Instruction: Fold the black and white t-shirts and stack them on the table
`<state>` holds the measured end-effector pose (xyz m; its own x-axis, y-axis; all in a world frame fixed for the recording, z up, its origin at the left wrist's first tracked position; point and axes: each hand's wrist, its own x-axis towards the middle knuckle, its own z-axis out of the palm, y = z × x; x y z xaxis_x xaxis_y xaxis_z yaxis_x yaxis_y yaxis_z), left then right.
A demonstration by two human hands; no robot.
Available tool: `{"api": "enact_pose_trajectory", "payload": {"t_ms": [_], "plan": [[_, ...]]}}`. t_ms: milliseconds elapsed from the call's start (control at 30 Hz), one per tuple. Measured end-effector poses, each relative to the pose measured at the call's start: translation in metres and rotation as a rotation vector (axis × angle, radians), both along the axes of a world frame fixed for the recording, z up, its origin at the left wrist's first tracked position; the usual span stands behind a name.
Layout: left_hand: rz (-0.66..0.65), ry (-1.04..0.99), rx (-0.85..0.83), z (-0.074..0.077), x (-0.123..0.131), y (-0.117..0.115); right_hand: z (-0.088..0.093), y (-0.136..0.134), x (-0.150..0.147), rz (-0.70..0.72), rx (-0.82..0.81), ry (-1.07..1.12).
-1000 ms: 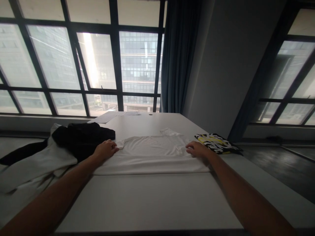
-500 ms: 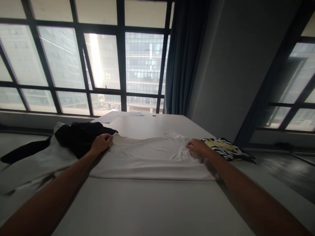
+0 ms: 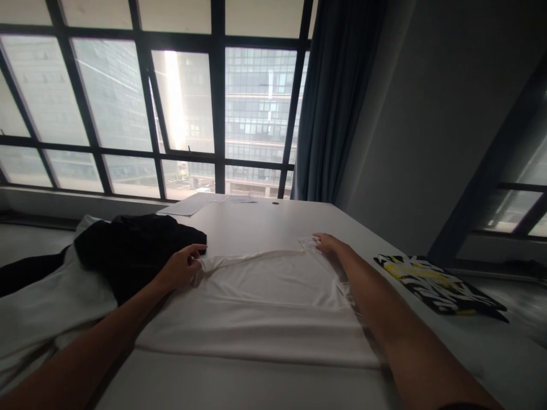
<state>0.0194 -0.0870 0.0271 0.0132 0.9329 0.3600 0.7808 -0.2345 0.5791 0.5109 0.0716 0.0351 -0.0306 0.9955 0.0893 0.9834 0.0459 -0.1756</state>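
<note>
A white shirt (image 3: 273,285) lies spread on the white table (image 3: 239,384), with soft creases and a long fold across its near part. At its far left corner is my left hand (image 3: 182,269), index finger stretched out and the other fingers closed on the cloth. My right hand (image 3: 330,244) pinches the shirt's far right corner between its fingertips. My right forearm passes over the shirt's right side and hides part of that edge.
Black clothing (image 3: 137,245) and white clothing (image 3: 51,307) lie heaped to the left. A folded black, white and yellow patterned garment (image 3: 440,285) rests on the right. Paper sheets (image 3: 188,204) lie at the table's far end, before the windows and a dark blue curtain (image 3: 329,108).
My right hand has moved from the shirt's right side to its far right corner. The left hand stays at the left corner, its index finger now extended. The view has shifted slightly.
</note>
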Motion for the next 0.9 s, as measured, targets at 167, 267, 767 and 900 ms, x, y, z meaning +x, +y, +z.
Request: {"api": "enact_pose_trajectory", "payload": {"t_ms": [167,267,767,900], "plan": [[-0.06,0.05,-0.016,0.001,0.005,-0.003,0.011,-0.007,0.007,-0.031,-0.066,-0.013],[0.0,0.013,0.021,0.005,0.003,-0.002,0.03,-0.028,0.019,-0.097,0.031,-0.038],[0.058,-0.141,-0.012,0.007,-0.015,-0.006,0.025,-0.223,0.075,0.174,0.033,0.15],[0.07,-0.169,-0.031,0.006,-0.018,-0.006,0.036,-0.233,0.078,0.165,0.214,0.309]]}}
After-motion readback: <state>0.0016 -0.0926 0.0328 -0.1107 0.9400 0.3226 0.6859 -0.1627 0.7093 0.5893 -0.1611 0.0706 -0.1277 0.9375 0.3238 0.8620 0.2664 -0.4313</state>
